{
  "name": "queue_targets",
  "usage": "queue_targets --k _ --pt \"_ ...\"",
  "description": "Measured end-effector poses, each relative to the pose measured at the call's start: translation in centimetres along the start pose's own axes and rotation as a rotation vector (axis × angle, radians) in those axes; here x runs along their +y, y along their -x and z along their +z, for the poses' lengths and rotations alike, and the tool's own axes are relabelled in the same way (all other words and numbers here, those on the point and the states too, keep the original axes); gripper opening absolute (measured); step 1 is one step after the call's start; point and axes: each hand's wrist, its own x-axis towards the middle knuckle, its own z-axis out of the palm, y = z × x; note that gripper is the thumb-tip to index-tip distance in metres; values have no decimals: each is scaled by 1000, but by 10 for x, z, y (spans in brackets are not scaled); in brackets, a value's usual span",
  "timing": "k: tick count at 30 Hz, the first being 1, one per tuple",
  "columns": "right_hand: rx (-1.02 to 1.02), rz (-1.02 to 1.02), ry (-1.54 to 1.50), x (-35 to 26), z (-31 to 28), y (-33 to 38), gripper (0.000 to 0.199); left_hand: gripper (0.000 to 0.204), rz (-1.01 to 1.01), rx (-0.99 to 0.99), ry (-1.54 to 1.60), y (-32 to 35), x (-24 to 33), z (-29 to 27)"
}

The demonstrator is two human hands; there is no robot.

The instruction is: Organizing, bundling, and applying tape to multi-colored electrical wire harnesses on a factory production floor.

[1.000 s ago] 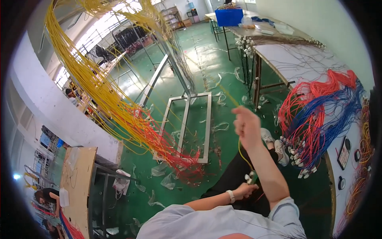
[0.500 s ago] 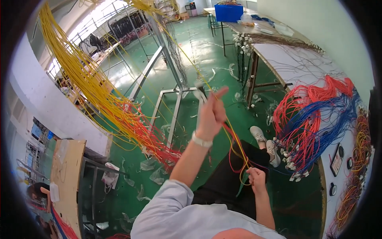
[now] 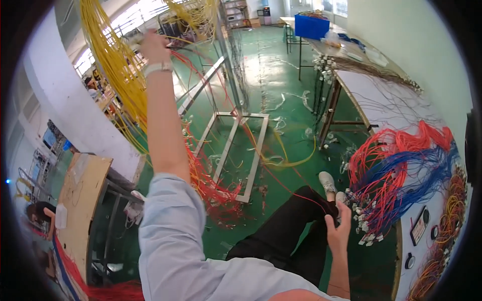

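Observation:
My left hand point(image 3: 153, 45) is raised high at the upper left, closed among the hanging yellow wires point(image 3: 108, 65); a pale band sits on its wrist. A thin red wire point(image 3: 281, 180) and a yellow wire point(image 3: 296, 161) run from that hand down across the green floor. The red wire stretches to my right hand point(image 3: 339, 232), which is low by my knee in black trousers point(image 3: 286, 231); its fingertips pinch the wire's end. A mass of red wires point(image 3: 211, 190) hangs below my left arm.
A white table point(image 3: 391, 100) on the right carries bundles of red and blue wires point(image 3: 401, 170) with connectors at their ends. A metal frame point(image 3: 236, 150) lies on the floor. A blue bin point(image 3: 311, 26) stands far back. A wooden bench point(image 3: 80, 200) is at the left.
My left arm has swung up and leftward from the middle into the hanging yellow wires, drawing the red wire out. My right hand has stayed low by my knee.

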Motion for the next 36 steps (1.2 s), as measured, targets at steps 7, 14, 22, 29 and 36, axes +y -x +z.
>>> queue_targets --k 7,14,22,29,36 --pt "180 22 -161 -1 -10 -2 42 18 -157 93 101 242 102 114" --pt "20 -265 82 -35 -5 -56 37 11 -77 -394 211 411 163 134" --pt "-966 504 -978 -103 73 -148 44 9 -233 -694 486 566 194 156" --pt "-604 238 -848 -97 67 -178 32 19 -429 -636 446 567 181 146" --pt "-566 140 -706 -83 56 -169 27 20 -682 -418 479 540 165 146"
